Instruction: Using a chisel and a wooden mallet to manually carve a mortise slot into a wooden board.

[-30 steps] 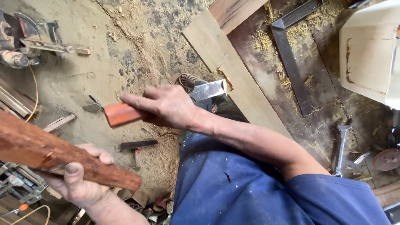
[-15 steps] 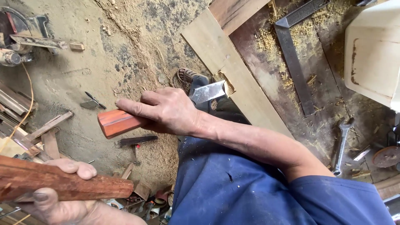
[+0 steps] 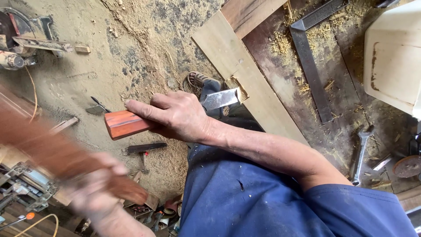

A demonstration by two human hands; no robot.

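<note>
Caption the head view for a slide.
Right hand sets a red-handled steel chisel into a pale plank's notch; left hand swings a blurred wooden stick.

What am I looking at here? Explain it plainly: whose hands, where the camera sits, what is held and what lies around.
There is no machine here: a person works with two bare hands. The one camera sits on their head and looks down, so their blue clothes fill the bottom. The right hand closes its grip on a chisel with a red wooden handle; its blade sits at a notch in a pale plank. The left hand, blurred, grips a reddish wooden club. Around them lie sawdust, a steel square, a wrench and a saw.
</note>
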